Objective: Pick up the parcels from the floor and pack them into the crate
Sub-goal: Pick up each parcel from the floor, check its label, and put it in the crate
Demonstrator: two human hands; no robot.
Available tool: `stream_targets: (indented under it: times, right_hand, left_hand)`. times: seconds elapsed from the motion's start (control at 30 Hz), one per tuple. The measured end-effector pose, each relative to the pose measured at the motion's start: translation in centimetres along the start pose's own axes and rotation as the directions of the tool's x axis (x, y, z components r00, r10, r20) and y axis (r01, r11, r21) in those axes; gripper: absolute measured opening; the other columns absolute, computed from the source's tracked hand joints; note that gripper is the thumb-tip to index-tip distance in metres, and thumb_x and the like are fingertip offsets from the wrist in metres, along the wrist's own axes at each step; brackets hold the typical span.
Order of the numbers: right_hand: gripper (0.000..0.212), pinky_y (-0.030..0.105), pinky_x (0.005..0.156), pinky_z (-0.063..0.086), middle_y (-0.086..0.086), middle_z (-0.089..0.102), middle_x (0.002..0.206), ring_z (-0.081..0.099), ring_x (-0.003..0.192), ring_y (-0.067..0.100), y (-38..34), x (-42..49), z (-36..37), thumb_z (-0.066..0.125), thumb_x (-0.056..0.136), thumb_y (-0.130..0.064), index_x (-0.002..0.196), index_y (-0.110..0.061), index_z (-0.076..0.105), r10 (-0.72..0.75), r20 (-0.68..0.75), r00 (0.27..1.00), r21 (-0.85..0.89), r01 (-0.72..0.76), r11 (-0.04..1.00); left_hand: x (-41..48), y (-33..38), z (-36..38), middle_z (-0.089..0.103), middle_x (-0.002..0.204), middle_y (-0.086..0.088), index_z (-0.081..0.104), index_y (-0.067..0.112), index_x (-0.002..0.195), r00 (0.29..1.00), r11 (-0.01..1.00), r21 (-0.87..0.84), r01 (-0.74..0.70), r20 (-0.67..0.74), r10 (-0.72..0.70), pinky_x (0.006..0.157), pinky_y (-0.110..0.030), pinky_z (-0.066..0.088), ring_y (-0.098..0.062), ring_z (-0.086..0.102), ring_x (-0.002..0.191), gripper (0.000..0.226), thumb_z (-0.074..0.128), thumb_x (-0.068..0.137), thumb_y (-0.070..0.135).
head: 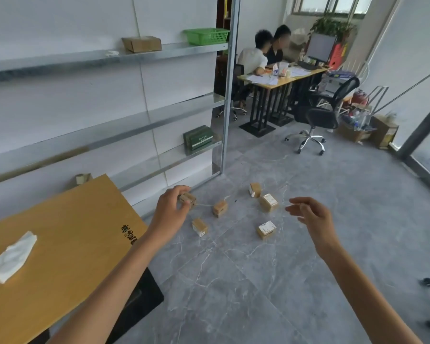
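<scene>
Several small brown cardboard parcels lie scattered on the grey tiled floor: one (220, 208) in the middle, one (199, 227) nearer me, one (255, 189) further back, one (268, 202) beside it and one (266, 229) at the front right. My left hand (170, 211) grips another small parcel (188, 200) above the floor. My right hand (310, 214) hovers over the floor to the right of the parcels, fingers loosely spread and holding nothing. No crate is clearly in view.
A yellow-brown board (60, 244) with a crumpled white paper (11, 256) lies at my left, over a black object (144, 294). Metal shelving (109, 135) lines the left wall, holding a green basket (206, 36). Two people sit at a desk (283, 78); an office chair (320, 115) stands behind the parcels.
</scene>
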State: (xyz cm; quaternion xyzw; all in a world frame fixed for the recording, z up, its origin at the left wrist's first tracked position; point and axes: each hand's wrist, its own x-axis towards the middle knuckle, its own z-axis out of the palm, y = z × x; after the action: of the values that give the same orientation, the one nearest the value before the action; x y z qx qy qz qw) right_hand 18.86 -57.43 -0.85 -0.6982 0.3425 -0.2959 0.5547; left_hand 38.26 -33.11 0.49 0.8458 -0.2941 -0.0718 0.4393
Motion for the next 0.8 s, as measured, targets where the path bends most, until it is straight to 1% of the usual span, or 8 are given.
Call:
stream_targets:
  times: [0.07, 0.17, 0.27, 0.33, 0.43, 0.6, 0.73, 0.8]
  right_hand:
    - [0.03, 0.02, 0.068, 0.045, 0.022, 0.068, 0.091, 0.062, 0.078, 0.02, 0.5, 1.6, 0.4, 0.036, 0.092, 0.005, 0.097, -0.004, 0.064, 0.017, -0.004, 1.0, 0.011, -0.017, 1.0]
    - [0.029, 0.023, 0.069, 0.045, 0.019, 0.067, 0.09, 0.062, 0.077, 0.019, 1.2, 4.1, 2.0, 0.035, 0.093, 0.004, 0.102, 0.001, 0.063, 0.049, 0.013, 0.999, 0.031, -0.05, 0.998]
    - [0.028, 0.009, 0.061, 0.046, 0.019, 0.066, 0.09, 0.063, 0.071, 0.011, 1.6, 6.9, 4.0, 0.035, 0.094, 0.006, 0.103, 0.005, 0.062, 0.07, 0.045, 0.997, 0.039, -0.072, 0.997]
    - [0.028, 0.006, 0.059, 0.045, 0.016, 0.066, 0.086, 0.064, 0.066, 0.004, 1.8, 9.5, 5.7, 0.035, 0.094, 0.006, 0.1, 0.001, 0.063, 0.084, 0.071, 0.994, 0.025, -0.086, 0.996]
    - [0.028, 0.008, 0.061, 0.044, 0.008, 0.068, 0.081, 0.063, 0.072, 0.012, 1.6, 14.7, 8.6, 0.037, 0.094, 0.003, 0.101, -0.002, 0.063, 0.113, 0.085, 0.99, -0.018, -0.112, 0.994]
    - [0.028, 0.027, 0.076, 0.046, 0.009, 0.068, 0.083, 0.061, 0.079, 0.022, 0.9, 23.1, 13.5, 0.038, 0.094, 0.002, 0.095, -0.007, 0.064, 0.134, 0.113, 0.984, -0.029, -0.132, 0.991]
    - [0.026, 0.009, 0.059, 0.045, 0.009, 0.066, 0.08, 0.062, 0.068, 0.009, 0.6, 28.8, 16.8, 0.037, 0.094, 0.005, 0.096, -0.004, 0.062, 0.124, 0.149, 0.981, -0.057, -0.117, 0.992]
    - [0.026, 0.007, 0.055, 0.044, 0.008, 0.065, 0.078, 0.062, 0.058, 0.0, 0.9, 31.4, 18.3, 0.037, 0.094, 0.007, 0.094, -0.004, 0.061, 0.134, 0.167, 0.977, -0.042, -0.128, 0.991]
  left_hand:
    - [1.7, -0.8, 0.0, 0.052, 0.128, 0.001, 0.052, 0.016, 0.126, 1.0, 1.0, 0.011, 0.022, -0.007, -0.022, 0.093, -0.018, 0.031, -0.009, 0.044, 0.12, 0.032, 0.047, 0.095, 0.013]
    - [4.4, -3.3, -0.5, 0.051, 0.13, 0.0, 0.052, 0.017, 0.127, 0.996, 0.996, 0.008, 0.087, -0.002, -0.087, 0.095, -0.023, 0.032, -0.013, 0.044, 0.125, 0.032, 0.046, 0.096, 0.014]
    - [7.5, -6.3, -0.9, 0.052, 0.13, 0.0, 0.052, 0.018, 0.125, 0.99, 0.99, 0.005, 0.144, 0.002, -0.144, 0.094, -0.024, 0.032, -0.014, 0.044, 0.125, 0.03, 0.046, 0.096, 0.013]
    - [10.3, -8.0, -0.8, 0.053, 0.129, -0.001, 0.052, 0.018, 0.124, 0.985, 0.985, -0.016, 0.169, -0.012, -0.169, 0.094, -0.025, 0.032, -0.014, 0.044, 0.125, 0.03, 0.046, 0.096, 0.013]
    - [15.7, -9.5, 0.1, 0.053, 0.129, -0.002, 0.052, 0.016, 0.125, 0.983, 0.983, -0.033, 0.182, -0.021, -0.182, 0.094, -0.025, 0.033, -0.014, 0.045, 0.124, 0.03, 0.046, 0.096, 0.011]
    - [25.1, -10.6, 1.7, 0.056, 0.125, -0.002, 0.055, 0.012, 0.122, 0.987, 0.985, -0.062, 0.16, -0.013, -0.161, 0.093, -0.021, 0.032, -0.013, 0.048, 0.119, 0.029, 0.047, 0.094, 0.007]
    - [31.8, -11.9, 2.6, 0.058, 0.122, -0.003, 0.055, 0.016, 0.118, 0.98, 0.976, -0.09, 0.2, 0.006, -0.201, 0.091, -0.021, 0.032, -0.015, 0.05, 0.119, 0.028, 0.048, 0.093, 0.008]
    - [34.5, -12.7, 3.0, 0.059, 0.12, -0.003, 0.056, 0.017, 0.116, 0.976, 0.972, -0.093, 0.216, 0.014, -0.216, 0.091, -0.022, 0.034, -0.015, 0.051, 0.118, 0.027, 0.048, 0.092, 0.007]
